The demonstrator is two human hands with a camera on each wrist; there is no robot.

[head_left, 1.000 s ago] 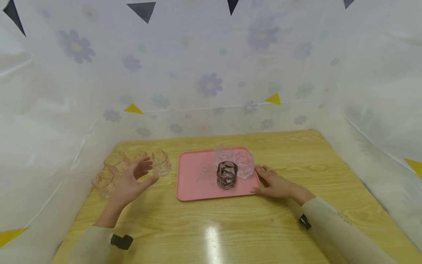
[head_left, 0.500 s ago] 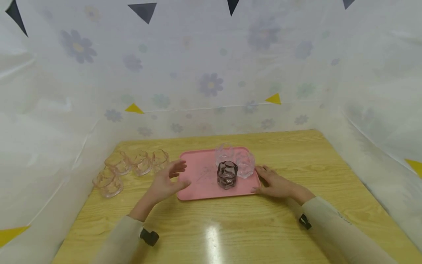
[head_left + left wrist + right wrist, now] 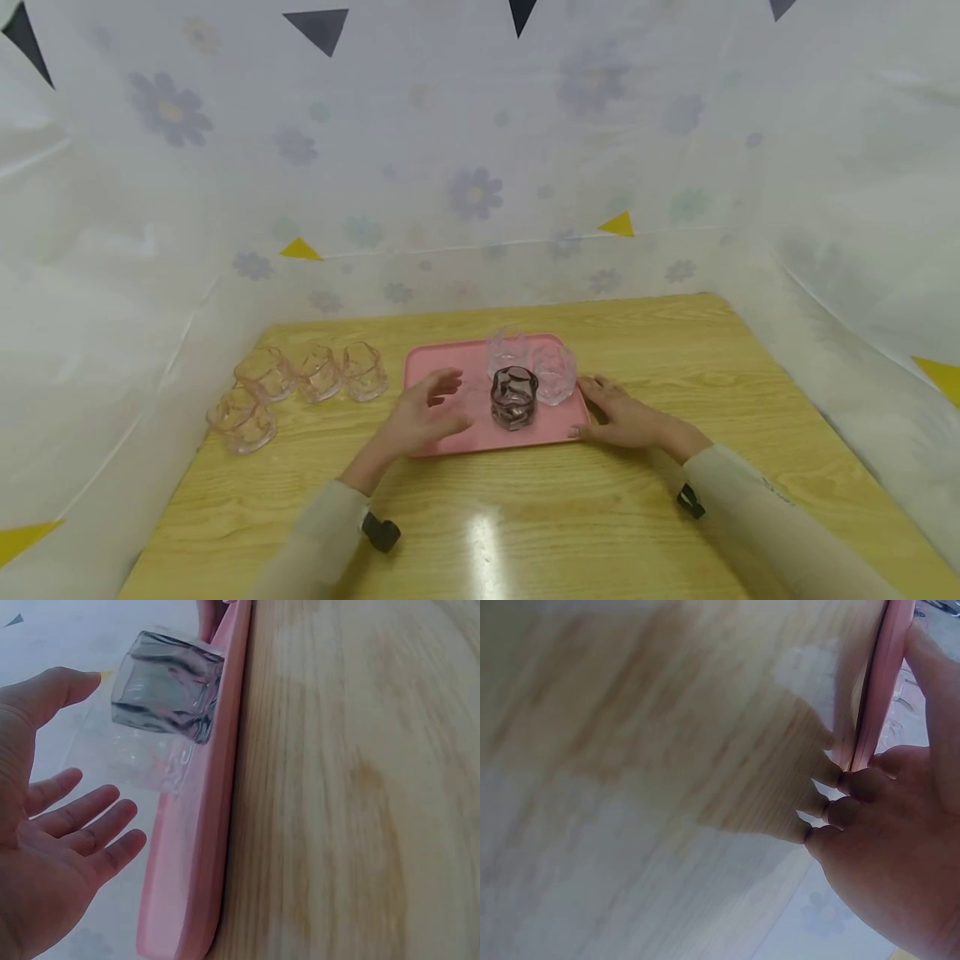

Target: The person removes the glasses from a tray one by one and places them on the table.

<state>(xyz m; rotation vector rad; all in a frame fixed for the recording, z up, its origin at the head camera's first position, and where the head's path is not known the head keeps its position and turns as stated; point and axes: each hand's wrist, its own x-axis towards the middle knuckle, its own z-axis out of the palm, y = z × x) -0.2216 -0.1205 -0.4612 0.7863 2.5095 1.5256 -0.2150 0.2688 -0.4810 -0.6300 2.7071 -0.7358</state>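
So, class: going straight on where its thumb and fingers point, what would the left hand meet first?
Probably the dark glass, though a clear glass behind is near that line; depth is unclear.

I note the right hand (image 3: pixel 896 855) at the side of the pink tray (image 3: pixel 885 686), thumb against its edge, other fingers meeting the wooden tabletop (image 3: pixel 622 742). Clear glass (image 3: pixel 905 705) shows partly between tray and thumb. A darker patch (image 3: pixel 772 780) spreads over the grain from the fingertips; pale flower-printed sheeting (image 3: pixel 821 911) lies beyond.
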